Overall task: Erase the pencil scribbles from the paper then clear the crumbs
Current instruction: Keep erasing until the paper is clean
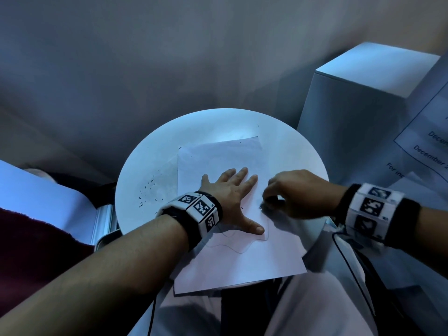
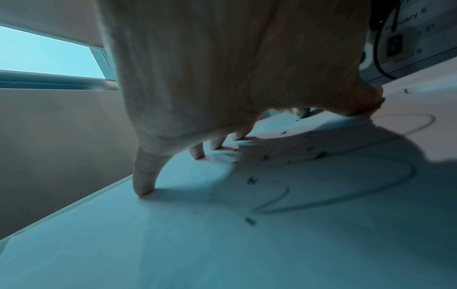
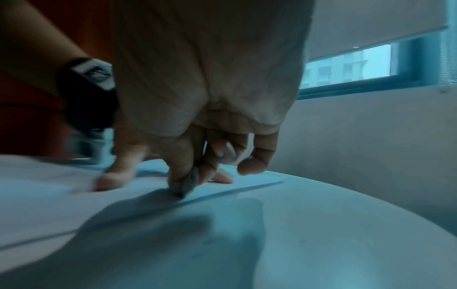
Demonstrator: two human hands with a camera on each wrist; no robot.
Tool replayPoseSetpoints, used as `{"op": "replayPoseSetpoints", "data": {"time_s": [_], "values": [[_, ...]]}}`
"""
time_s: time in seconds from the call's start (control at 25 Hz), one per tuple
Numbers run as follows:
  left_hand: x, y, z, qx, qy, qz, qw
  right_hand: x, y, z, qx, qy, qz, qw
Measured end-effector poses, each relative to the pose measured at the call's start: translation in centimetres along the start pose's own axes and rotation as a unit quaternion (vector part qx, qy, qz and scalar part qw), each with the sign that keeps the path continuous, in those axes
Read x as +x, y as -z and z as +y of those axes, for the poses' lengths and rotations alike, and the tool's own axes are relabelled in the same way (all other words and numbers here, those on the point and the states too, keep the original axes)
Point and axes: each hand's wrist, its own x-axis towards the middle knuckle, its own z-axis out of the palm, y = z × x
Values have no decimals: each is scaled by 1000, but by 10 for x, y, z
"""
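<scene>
A white paper (image 1: 232, 258) lies on the round white table (image 1: 291, 151), its near edge hanging over the rim. My left hand (image 1: 230, 190) lies flat with fingers spread, pressing the sheet down; its fingertips (image 2: 143, 191) touch the paper (image 2: 222, 244). My right hand (image 1: 291, 192) pinches a small grey eraser (image 3: 188, 183) and presses it on the sheet near its right edge, next to the left thumb. A curvy pencil line (image 1: 237, 248) runs below the left hand, and pencil loops (image 2: 346, 195) show in the left wrist view. Dark crumbs (image 1: 150, 192) dot the table left of the paper.
A tall white box (image 1: 358, 100) stands right of the table, with a printed notice (image 1: 431, 141) beside it. A window frame (image 1: 104, 221) and dark red cloth (image 1: 36, 243) lie to the left. My lap (image 1: 303, 311) is below the table.
</scene>
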Motion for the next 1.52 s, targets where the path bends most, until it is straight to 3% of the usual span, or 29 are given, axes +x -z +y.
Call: {"op": "replayPoseSetpoints", "data": {"time_s": [0.16,0.24,0.36,0.56,0.64,0.76,0.84,0.96,1.12,1.2,1.32,1.44,1.52], "values": [[2,-1,-2,-2,0,4,1000,36,13,22,-10,-86,59,995],[3,-2,-1,2,-2,4,1000,21,7,8,-29,-36,65,997],[1,-1,-1,4,-2,0,1000,-16,-2,-18,-19,53,17,998],[0,2,0,1,0,-4,1000,24,8,9,-40,-38,49,997],[0,1,-1,-1,1,-3,1000,14,0,-1,-33,-15,60,998],[0,1,0,5,0,-1,1000,-19,-11,-21,9,39,24,999],[0,2,-1,4,2,-3,1000,-7,0,-14,2,14,12,1000],[0,1,-1,1,-2,2,1000,18,6,-4,-15,-34,50,998],[0,2,0,9,3,-8,1000,-3,-4,-23,-48,52,3,998],[-1,4,0,5,2,-10,1000,4,2,-15,-39,21,-7,999],[-1,3,0,3,-2,-7,1000,19,5,1,-16,-26,40,999],[-1,2,1,3,1,-9,1000,-4,-7,-9,-34,47,17,998],[-2,3,0,4,2,-10,1000,-9,-5,-11,-30,50,-10,998]]}}
